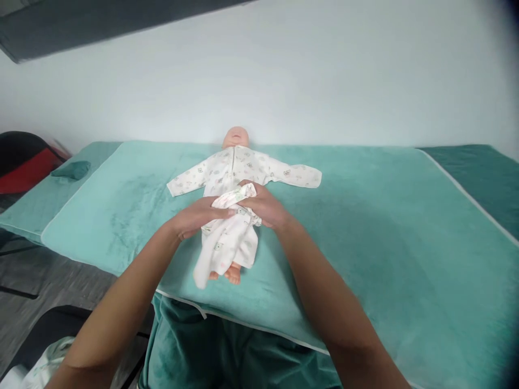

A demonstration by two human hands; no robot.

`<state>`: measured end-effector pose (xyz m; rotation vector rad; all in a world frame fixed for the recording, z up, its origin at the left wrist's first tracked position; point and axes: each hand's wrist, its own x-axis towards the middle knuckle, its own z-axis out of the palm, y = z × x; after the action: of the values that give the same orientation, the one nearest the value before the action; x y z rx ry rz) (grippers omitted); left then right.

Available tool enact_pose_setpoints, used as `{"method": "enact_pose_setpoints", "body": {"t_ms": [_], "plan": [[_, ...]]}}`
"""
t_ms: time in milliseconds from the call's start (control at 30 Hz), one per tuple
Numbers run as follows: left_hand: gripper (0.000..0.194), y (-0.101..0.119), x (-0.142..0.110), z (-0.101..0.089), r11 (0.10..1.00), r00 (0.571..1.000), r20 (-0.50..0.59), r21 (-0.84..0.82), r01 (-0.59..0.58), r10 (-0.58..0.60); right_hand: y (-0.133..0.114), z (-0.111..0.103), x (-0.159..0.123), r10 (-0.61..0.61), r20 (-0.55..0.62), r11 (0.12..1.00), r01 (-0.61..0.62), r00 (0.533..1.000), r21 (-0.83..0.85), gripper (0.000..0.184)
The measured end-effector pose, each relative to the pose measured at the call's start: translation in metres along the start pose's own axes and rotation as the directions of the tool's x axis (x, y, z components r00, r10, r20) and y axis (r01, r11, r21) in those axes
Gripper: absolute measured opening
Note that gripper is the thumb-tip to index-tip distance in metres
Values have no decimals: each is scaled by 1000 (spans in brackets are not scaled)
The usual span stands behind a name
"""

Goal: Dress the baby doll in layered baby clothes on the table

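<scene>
Frame centre: left hand and right hand are closed on bunched white printed cloth; pink plastic doll lies beneath.

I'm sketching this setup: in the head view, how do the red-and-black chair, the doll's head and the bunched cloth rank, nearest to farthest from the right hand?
1. Bunched cloth: held in the right hand.
2. Doll's head: ahead, slightly left.
3. Red-and-black chair: at the far left edge.
</scene>
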<state>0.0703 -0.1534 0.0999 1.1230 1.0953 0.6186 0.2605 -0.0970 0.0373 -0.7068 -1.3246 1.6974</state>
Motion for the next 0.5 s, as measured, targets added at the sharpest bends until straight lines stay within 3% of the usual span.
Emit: {"method": "enact_pose_setpoints", "body": {"t_ms": [100, 267, 500], "plan": [[47, -12, -3, 4, 994, 995, -90, -97, -52, 43, -6, 1, -4, -9, 60, 982, 20, 998, -186, 32], [53, -29, -15, 15, 945, 959, -267, -281, -171, 94, -23, 5, -10, 101, 332, 904, 53, 938, -425, 45], [48, -40, -55, 29, 880, 928, -366, -460, -118, -66, -19, 15, -8, 121, 180, 736, 34, 976, -677, 37]]}}
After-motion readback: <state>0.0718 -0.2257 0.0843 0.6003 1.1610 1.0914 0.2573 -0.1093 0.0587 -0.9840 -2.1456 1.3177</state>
